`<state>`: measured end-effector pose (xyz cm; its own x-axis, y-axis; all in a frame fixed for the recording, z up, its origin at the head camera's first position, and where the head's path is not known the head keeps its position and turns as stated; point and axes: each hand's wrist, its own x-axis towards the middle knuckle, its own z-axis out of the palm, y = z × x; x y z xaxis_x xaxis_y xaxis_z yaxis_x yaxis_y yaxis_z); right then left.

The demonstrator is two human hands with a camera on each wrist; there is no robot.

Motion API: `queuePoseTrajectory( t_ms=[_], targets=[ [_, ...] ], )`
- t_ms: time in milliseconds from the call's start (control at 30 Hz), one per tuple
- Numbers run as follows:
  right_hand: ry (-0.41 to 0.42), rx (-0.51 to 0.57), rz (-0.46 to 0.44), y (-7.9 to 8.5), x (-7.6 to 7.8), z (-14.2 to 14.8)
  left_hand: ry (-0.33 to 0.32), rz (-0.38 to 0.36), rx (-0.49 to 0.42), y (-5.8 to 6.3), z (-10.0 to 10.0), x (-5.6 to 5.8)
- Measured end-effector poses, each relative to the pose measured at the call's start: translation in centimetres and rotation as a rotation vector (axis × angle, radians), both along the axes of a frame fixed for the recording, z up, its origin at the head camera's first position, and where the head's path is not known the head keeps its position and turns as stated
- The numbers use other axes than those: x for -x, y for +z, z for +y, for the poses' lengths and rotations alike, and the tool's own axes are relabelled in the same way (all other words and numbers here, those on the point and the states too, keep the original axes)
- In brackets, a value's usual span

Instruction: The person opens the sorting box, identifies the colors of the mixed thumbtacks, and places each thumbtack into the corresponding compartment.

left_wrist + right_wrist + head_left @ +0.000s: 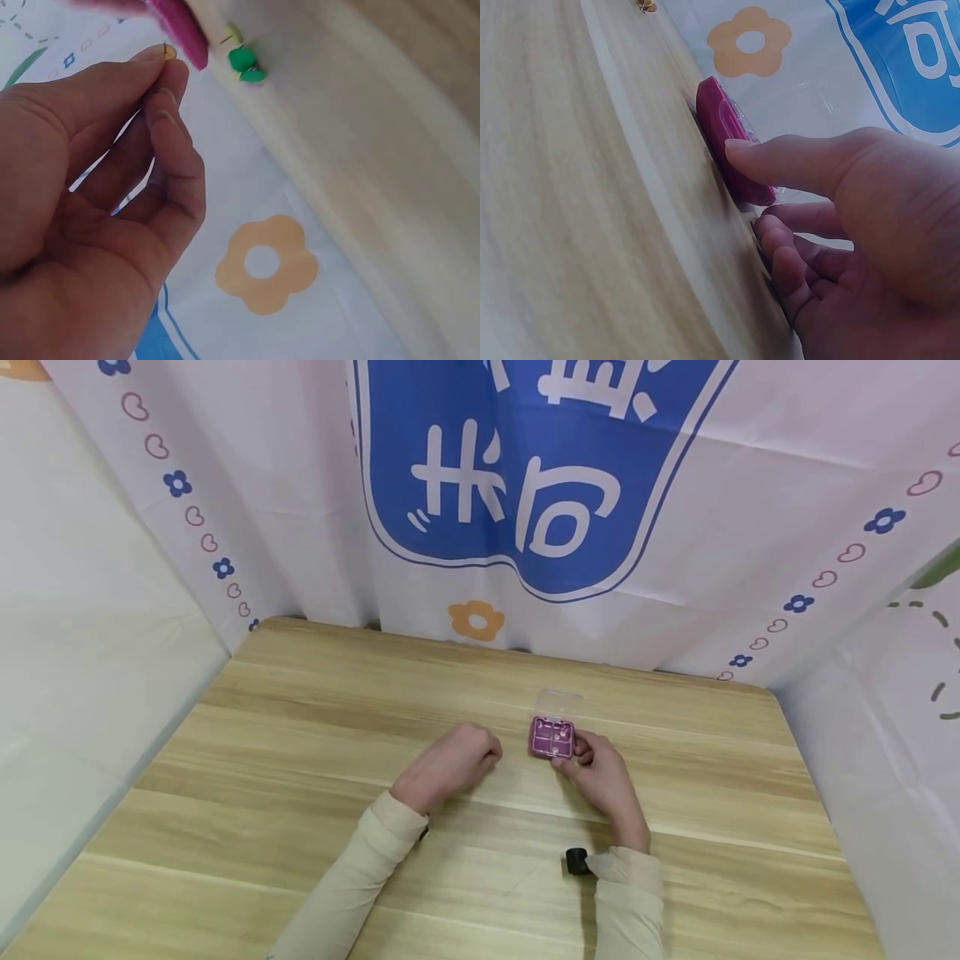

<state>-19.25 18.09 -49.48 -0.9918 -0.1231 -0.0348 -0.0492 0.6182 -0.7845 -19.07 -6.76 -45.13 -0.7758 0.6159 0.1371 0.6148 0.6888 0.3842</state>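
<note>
My left hand (453, 760) pinches a small yellow thumbtack (169, 52) between thumb and forefinger, its pin pointing up in the left wrist view. That hand stands over the table, left of a magenta pill box (535, 739) with small compartments. Its clear lid (560, 702) is folded back, away from the person. A few small pale pieces lie in the compartments. At the box's near right corner, my right hand (607, 781) holds it with the thumb on the near side and fingers at the right. Green thumbtacks (242, 59) lie on the table in the left wrist view.
The wooden table (300, 710) reaches back to a printed cloth (315, 552) hanging behind it. Pale cloth also hangs at both sides. A black wrist device (577, 861) sits by the right cuff.
</note>
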Motion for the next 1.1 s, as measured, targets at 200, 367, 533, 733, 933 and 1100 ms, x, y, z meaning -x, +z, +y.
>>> queuePoseTrajectory(
  t_ms=[200, 367, 533, 733, 933, 1100],
  targets=[
    [-0.004, -0.003, 0.002, -0.1, 0.0, 0.0, 0.005, 0.06, -0.032, 1.2, -0.4, 0.0],
    [-0.002, -0.003, -0.001, -0.3, 0.0, 0.0, 0.032, 0.042, -0.032, 1.4, -0.7, 0.0],
    [-0.005, -0.003, -0.006, -0.3, 0.0, 0.0, 0.015, 0.069, -0.013, 1.5, -0.5, 0.0],
    [-0.005, 0.008, -0.006, -0.1, 0.0, 0.1, 0.009, 0.055, -0.021, 1.7, 0.5, 0.2],
    [0.0, 0.019, -0.001, -0.1, 0.0, 0.2, 0.007, 0.005, -0.03, 1.8, 2.1, 0.9],
    [-0.007, 0.012, 0.01, -0.1, 0.2, 0.4, -0.019, -0.032, -0.02, 1.7, 4.0, 2.3]
  ],
)
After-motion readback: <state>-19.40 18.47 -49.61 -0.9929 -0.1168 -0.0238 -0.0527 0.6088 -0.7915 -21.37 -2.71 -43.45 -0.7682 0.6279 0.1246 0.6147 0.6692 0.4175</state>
